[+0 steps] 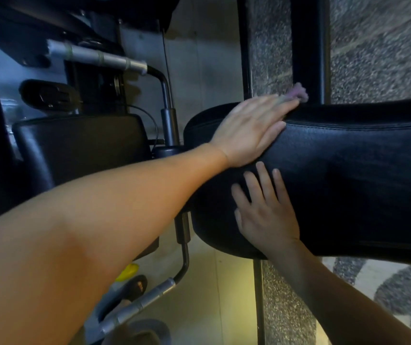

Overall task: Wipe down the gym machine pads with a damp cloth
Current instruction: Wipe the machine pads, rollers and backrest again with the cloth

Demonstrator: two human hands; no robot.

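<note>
Speckled floor point(379, 46) behind. Two black pads: large pad point(349, 175) centre-right, cut off at the right edge; second pad point(80, 143) at left, dim. Two hands on the large pad: left hand point(246, 130) flat, fingers straight and together, across the upper seam; right hand point(264, 210) flat, fingers spread. One cloth point(299, 92), purplish, blurred, mostly hidden under the left fingertips.

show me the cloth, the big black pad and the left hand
cloth point(299, 92): head view, purple tuft past the fingertips
pad point(361, 165): head view, bare black surface
left hand point(246, 130): head view, back of the hand
</note>
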